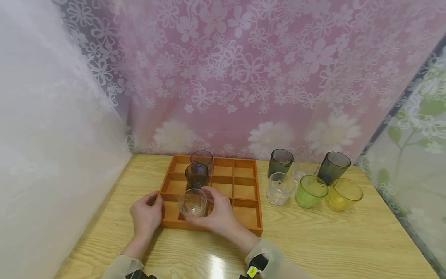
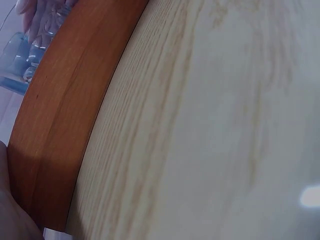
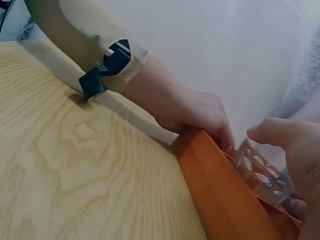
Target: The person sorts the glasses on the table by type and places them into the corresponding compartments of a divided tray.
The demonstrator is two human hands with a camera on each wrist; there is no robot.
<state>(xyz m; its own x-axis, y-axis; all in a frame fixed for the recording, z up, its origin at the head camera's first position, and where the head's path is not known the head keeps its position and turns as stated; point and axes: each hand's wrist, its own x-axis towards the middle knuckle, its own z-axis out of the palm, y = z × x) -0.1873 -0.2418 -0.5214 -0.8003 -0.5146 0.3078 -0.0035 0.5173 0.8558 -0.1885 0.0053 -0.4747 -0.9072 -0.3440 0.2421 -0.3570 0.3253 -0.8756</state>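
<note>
Presently: the right hand (image 1: 221,215) holds the clear glass (image 1: 192,198) a little below and left of centre in the head view, thumb on the near side and fingers round the far side, spread only about as wide as the glass. Position: second column from the left, nearest row of the wooden tray (image 1: 259,207). Whether the base touches the tray floor, cannot tell; the hand covers part of it.

Left hand (image 1: 147,213): fingers curled over the tray's wall toward its lower-left corner, gripping it. Good brace; keep it firm so that a knock from the glass does not slide the tray over the table (image 1: 306,244).

Step in hand, judged: seating the glass in that compartment. Method: keep it upright, centre the base between the low walls, lower straight down, loosen only once it sits flat.

Caution: the dark glass (image 1: 196,181) is directly behind, with the blue-tinted glass (image 1: 205,157) beyond it. Far-side fingers are near the dark one; part them slightly and lift straight up, not backward.

Clear sides probably slick, so a light, even hold should serve. Green cup (image 1: 309,196) and yellow cup (image 1: 342,197), right of frame, well apart; no interference expected.
</note>
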